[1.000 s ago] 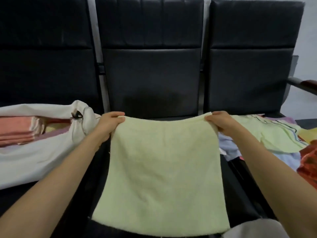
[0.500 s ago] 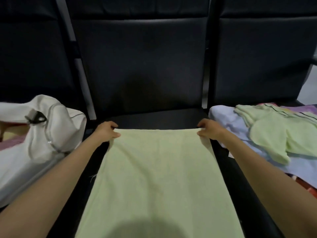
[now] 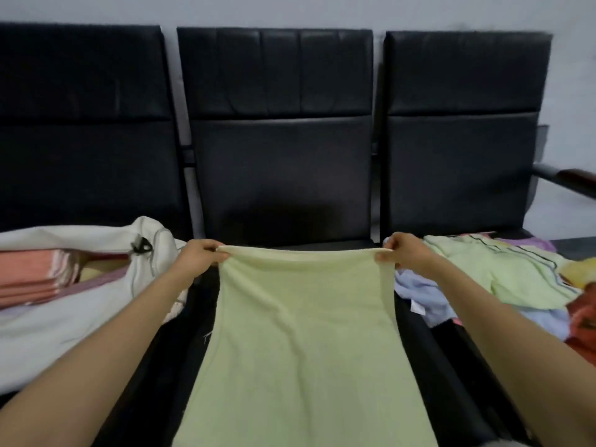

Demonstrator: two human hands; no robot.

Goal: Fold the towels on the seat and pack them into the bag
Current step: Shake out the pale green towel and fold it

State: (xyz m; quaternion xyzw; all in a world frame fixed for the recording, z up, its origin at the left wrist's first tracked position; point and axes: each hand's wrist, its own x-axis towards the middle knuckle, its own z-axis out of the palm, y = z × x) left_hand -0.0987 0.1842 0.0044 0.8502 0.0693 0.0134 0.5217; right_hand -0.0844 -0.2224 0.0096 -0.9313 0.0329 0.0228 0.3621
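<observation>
Whereas the pale green towel [image 3: 306, 333] lay flat on the middle seat [image 3: 283, 175] a moment ago, the left hand [image 3: 201, 258] and right hand [image 3: 401, 253], each pinching a far corner, now hold that edge taut above the seat, probably starting a fold, with the bag [image 3: 64, 333] left of it.

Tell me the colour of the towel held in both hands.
Plain pale yellow-green towel, clearest in the head view.
</observation>
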